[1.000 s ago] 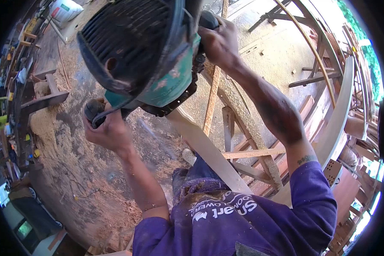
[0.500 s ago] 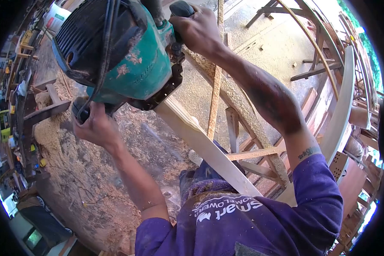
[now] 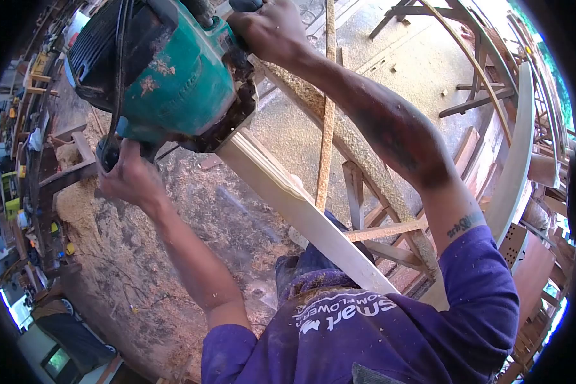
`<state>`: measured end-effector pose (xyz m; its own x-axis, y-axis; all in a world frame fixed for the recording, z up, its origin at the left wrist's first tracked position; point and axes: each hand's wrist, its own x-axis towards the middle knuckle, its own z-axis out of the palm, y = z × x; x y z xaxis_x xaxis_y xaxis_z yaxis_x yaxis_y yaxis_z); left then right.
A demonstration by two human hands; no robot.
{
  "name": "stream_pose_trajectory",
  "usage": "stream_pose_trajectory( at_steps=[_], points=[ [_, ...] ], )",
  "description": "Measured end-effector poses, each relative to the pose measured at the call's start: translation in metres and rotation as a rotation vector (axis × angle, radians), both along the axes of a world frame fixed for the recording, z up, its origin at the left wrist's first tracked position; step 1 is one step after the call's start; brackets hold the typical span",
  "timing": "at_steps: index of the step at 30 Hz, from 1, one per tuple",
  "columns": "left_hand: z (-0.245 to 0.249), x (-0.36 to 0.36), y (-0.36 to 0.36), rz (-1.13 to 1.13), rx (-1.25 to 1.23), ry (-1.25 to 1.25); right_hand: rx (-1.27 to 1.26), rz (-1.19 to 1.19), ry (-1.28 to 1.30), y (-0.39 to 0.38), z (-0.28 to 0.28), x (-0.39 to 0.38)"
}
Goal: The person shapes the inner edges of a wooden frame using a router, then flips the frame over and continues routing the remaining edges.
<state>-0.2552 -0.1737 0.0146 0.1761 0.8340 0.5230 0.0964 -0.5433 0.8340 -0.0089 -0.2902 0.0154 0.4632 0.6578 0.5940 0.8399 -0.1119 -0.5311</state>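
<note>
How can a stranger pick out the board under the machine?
Find the big green power tool at the top. Beneath its base a long plank runs down towards the purple shirt. Unlike the sawdust-coated slats beside it, it is pale and smooth.

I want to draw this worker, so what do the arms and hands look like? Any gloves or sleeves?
No gloves: the left hand and right hand are bare. Both arms are bare up to short purple sleeves flecked with sawdust. The right arm has a small lettered tattoo just below its sleeve. No watch or wristband shows.
</note>
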Motion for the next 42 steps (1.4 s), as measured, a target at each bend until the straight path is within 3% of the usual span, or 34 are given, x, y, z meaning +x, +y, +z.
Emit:
stream_pose_trajectory(
  at_steps=[2,9,12,14,15,17,18,20,27,30,32,33,35,39,41,42],
  points=[
    [-0.005,0.002,0.007,-0.041,-0.106,-0.135,0.008,-0.001,-0.309,0.004,-0.003,0.004],
    [-0.007,0.007,0.018,-0.085,-0.123,-0.209,-0.042,-0.077,-0.373,0.018,-0.004,0.008],
    [-0.007,0.008,0.025,-0.030,-0.122,-0.115,-0.239,-0.136,-0.289,0.020,0.011,0.001],
    [-0.008,0.009,0.031,-0.036,-0.121,-0.117,0.045,-0.085,0.447,0.020,0.024,-0.006],
    [-0.007,0.009,0.032,-0.038,-0.119,-0.116,0.048,-0.086,0.448,0.025,0.017,-0.001],
    [-0.006,0.010,0.035,-0.026,-0.125,-0.072,0.072,-0.054,-0.149,0.033,0.010,0.006],
    [-0.007,0.010,0.037,-0.029,-0.123,-0.072,0.074,-0.056,-0.149,0.033,0.014,0.004],
    [-0.008,0.009,0.042,0.016,-0.005,0.070,0.016,-0.091,0.466,0.031,0.024,0.000],
    [-0.007,0.016,0.057,0.038,-0.075,0.022,0.119,-0.001,0.477,0.047,0.016,0.009],
    [-0.004,0.014,0.064,0.074,-0.080,0.123,0.212,0.070,0.523,0.062,0.004,0.019],
    [-0.008,0.015,0.070,0.011,-0.086,0.038,0.082,0.006,-0.348,0.072,-0.005,0.029],
    [-0.007,0.016,0.071,0.007,-0.084,0.040,0.083,0.002,-0.346,0.073,-0.007,0.030],
    [-0.006,0.017,0.073,0.054,-0.089,0.051,0.078,-0.014,-0.241,0.074,-0.007,0.030],
    [-0.004,0.024,0.073,0.026,-0.125,-0.095,0.133,-0.028,-0.288,0.076,0.000,0.024],
    [-0.003,0.025,0.074,0.046,-0.154,-0.046,0.197,-0.029,0.382,0.079,0.006,0.020],
    [-0.003,0.025,0.076,0.044,-0.151,-0.045,0.201,-0.030,0.382,0.080,0.008,0.019]
  ],
)
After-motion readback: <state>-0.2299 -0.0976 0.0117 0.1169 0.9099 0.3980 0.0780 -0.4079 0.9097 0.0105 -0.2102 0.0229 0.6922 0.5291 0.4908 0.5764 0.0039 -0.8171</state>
